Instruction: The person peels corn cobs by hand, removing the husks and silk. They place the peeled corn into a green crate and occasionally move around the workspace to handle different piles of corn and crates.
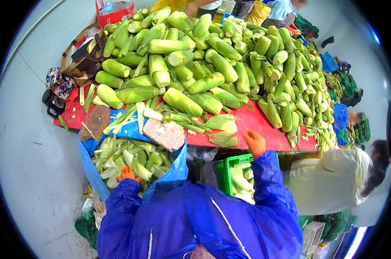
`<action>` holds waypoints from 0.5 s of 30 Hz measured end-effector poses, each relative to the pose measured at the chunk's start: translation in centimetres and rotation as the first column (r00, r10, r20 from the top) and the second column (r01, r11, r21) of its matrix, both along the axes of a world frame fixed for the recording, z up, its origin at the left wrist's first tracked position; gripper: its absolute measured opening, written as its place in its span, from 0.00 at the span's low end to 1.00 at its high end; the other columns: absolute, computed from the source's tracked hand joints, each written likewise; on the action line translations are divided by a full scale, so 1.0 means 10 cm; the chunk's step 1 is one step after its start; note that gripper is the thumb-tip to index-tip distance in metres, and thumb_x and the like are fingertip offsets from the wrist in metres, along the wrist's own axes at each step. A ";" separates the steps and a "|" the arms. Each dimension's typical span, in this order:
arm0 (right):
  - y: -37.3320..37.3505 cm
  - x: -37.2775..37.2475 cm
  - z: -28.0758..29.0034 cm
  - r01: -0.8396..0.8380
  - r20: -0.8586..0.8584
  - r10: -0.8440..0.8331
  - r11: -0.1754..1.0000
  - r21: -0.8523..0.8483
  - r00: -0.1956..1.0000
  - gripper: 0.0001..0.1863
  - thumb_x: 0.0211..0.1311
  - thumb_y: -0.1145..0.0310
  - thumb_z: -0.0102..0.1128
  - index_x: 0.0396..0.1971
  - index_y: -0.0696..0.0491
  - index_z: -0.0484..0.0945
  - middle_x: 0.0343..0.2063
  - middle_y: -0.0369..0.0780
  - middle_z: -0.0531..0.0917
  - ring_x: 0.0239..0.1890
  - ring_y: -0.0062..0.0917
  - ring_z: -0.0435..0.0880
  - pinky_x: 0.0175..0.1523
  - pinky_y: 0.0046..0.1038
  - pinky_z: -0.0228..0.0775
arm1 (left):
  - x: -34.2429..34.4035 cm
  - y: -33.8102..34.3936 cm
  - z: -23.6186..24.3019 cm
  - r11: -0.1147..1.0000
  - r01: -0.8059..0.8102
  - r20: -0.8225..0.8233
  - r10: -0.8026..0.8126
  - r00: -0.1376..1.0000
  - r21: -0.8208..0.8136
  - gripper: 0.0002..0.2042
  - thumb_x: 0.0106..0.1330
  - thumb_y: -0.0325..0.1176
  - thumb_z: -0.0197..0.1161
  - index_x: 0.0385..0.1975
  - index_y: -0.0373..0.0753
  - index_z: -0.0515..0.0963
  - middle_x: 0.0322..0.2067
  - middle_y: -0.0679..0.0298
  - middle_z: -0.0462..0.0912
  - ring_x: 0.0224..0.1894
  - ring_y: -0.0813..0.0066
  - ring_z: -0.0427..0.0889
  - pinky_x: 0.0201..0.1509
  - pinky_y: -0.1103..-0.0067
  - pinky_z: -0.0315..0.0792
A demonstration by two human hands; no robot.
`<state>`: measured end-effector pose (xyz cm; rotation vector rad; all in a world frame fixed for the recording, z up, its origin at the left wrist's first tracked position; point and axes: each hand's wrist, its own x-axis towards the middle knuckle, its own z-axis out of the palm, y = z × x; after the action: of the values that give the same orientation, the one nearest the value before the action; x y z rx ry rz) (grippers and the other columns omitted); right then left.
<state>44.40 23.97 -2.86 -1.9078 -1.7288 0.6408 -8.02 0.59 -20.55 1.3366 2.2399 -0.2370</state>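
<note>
Left hand [127,173] splayed on husks [133,156], right hand [254,143] half-curled over red table [271,134]

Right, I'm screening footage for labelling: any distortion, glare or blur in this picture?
Head view: fisheye, with a round black border; head view: the upper-right light glares white; head view: corn near the middle looks sharp and the right hand distinct, while green netting far right looks softer.
</note>
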 end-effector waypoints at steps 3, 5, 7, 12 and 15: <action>0.73 -0.59 0.44 -0.237 -0.028 0.236 0.971 -0.040 0.971 0.29 0.55 0.51 0.59 0.55 0.51 0.75 0.40 0.47 0.84 0.42 0.37 0.84 0.48 0.33 0.73 | 0.45 0.11 -0.36 0.994 -0.106 0.025 0.106 0.994 -0.003 0.36 0.53 0.49 0.63 0.60 0.37 0.65 0.66 0.48 0.54 0.69 0.44 0.47 0.71 0.53 0.44; 1.14 -1.03 0.50 -0.402 0.195 0.397 0.916 -0.013 0.897 0.31 0.56 0.52 0.58 0.58 0.50 0.70 0.45 0.47 0.81 0.47 0.41 0.79 0.51 0.37 0.70 | 0.64 0.03 -0.47 0.998 -0.066 0.155 0.068 0.986 -0.019 0.35 0.51 0.45 0.64 0.61 0.41 0.65 0.62 0.44 0.60 0.67 0.41 0.51 0.71 0.62 0.52; 1.38 -1.34 0.51 -0.600 0.277 0.562 0.796 0.075 0.780 0.30 0.56 0.56 0.56 0.60 0.50 0.66 0.46 0.47 0.79 0.46 0.41 0.80 0.49 0.38 0.72 | 0.71 -0.13 -0.38 0.980 -0.006 0.174 -0.029 0.984 0.200 0.34 0.53 0.49 0.61 0.61 0.42 0.66 0.61 0.46 0.63 0.65 0.45 0.57 0.70 0.63 0.54; 2.01 -2.03 0.31 -0.772 0.592 0.613 0.635 0.024 0.523 0.37 0.53 0.70 0.50 0.66 0.56 0.52 0.58 0.52 0.69 0.43 0.43 0.81 0.44 0.41 0.73 | 0.65 0.06 0.82 0.994 -0.070 0.097 0.078 0.992 -0.087 0.30 0.60 0.53 0.55 0.61 0.48 0.66 0.62 0.60 0.66 0.68 0.59 0.56 0.65 0.45 0.52; 2.25 -2.25 -0.01 -0.717 0.663 0.605 0.682 -0.145 0.441 0.36 0.52 0.72 0.49 0.64 0.56 0.55 0.53 0.51 0.72 0.43 0.44 0.81 0.43 0.42 0.73 | 0.70 -0.12 1.01 0.941 -0.275 0.061 0.268 0.961 0.196 0.26 0.62 0.54 0.52 0.57 0.48 0.73 0.55 0.61 0.74 0.63 0.61 0.65 0.67 0.45 0.44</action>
<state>21.93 46.51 -2.99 -1.3260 -2.9735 -0.0178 -1.06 -0.63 -10.49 1.0993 2.4381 0.1152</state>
